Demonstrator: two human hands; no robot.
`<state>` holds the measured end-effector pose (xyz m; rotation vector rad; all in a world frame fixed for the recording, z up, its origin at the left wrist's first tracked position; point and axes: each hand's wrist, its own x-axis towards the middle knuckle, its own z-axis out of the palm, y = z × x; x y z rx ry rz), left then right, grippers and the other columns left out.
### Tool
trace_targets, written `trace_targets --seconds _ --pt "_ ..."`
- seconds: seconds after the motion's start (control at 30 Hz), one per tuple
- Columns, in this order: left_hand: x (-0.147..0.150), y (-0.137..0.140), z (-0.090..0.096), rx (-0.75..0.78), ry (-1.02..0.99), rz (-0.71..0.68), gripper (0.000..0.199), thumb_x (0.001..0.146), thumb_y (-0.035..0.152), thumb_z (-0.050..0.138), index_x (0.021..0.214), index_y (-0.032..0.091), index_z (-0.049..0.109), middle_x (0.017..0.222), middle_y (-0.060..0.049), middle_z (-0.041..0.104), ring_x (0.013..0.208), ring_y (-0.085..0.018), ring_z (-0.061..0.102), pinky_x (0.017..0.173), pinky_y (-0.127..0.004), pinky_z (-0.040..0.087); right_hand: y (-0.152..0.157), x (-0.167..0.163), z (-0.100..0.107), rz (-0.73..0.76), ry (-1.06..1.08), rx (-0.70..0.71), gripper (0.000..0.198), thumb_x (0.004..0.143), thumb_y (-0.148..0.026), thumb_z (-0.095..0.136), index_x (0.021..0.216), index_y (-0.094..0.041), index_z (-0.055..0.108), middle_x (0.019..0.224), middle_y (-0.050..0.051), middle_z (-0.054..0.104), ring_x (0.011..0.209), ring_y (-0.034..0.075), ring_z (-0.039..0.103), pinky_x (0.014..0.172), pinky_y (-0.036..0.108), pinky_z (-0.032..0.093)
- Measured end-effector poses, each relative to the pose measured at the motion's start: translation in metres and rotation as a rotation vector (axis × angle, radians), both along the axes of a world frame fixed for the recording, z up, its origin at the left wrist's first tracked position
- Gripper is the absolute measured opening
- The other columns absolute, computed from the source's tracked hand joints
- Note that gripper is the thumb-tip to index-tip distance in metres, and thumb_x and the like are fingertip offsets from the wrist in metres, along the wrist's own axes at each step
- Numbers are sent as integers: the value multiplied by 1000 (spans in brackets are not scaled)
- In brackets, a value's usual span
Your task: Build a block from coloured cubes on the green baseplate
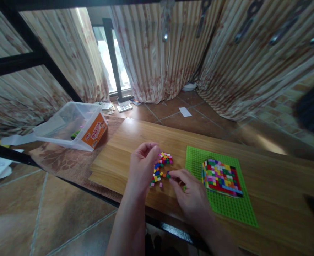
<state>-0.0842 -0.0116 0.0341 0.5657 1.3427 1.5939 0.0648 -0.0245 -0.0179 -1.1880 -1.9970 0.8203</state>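
A loose pile of small coloured toy bricks [162,164] lies on the wooden board, partly hidden by my left hand [144,161]. That hand hovers at the pile's left side with thumb and forefinger pinched together; what they hold, if anything, is hidden. My right hand [188,190] is at the pile's right edge, thumb and forefinger closed around a small dark green brick [168,175]. A lime-green brick shows under its palm. To the right, a multicoloured block of stacked bricks [222,177] sits on a green studded baseplate [247,213].
A clear plastic bin [63,140] with an orange label stands at the left on a brown cloth [66,161]. The wooden board [151,133] runs left to right. Dark metal bars [58,80] cross the left side. Papers and striped curtains are beyond the board.
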Motion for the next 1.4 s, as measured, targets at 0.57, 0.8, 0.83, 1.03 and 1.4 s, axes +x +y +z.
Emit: trace_targets --seconds 0.57,0.8,0.83,1.03,1.4 --pt "40 3 -9 19 422 -717 34 89 41 50 67 16 55 62 3 47 60 -10 42 56 -23 32 12 47 39 -160 -39 173 14 89 -17 59 98 -23 67 88 0 72 82 16 67 76 29 52" --pt "48 3 -10 28 453 -817 29 90 39 53 77 14 62 67 3 51 63 -10 44 57 -22 33 12 56 36 -168 -71 159 19 89 -17 56 104 -21 67 87 2 72 80 16 68 74 30 54" --pt "49 2 -10 28 459 -829 29 90 37 52 77 14 63 68 2 53 65 -11 45 58 -22 34 13 57 36 -167 -70 145 20 89 -18 55 105 -21 67 87 2 72 79 16 68 74 31 54" --pt "55 2 -10 22 475 -845 27 89 31 49 74 15 65 67 1 55 63 -11 45 57 -23 33 11 66 39 -146 -30 10 29 85 -17 56 111 -23 67 87 1 72 80 16 68 77 33 54" --pt "58 13 -9 -24 330 -511 25 78 35 59 63 15 60 60 1 55 59 -11 49 57 -22 38 37 117 24 -417 153 58 17 86 -36 64 89 -25 76 95 4 74 87 19 68 79 33 55"
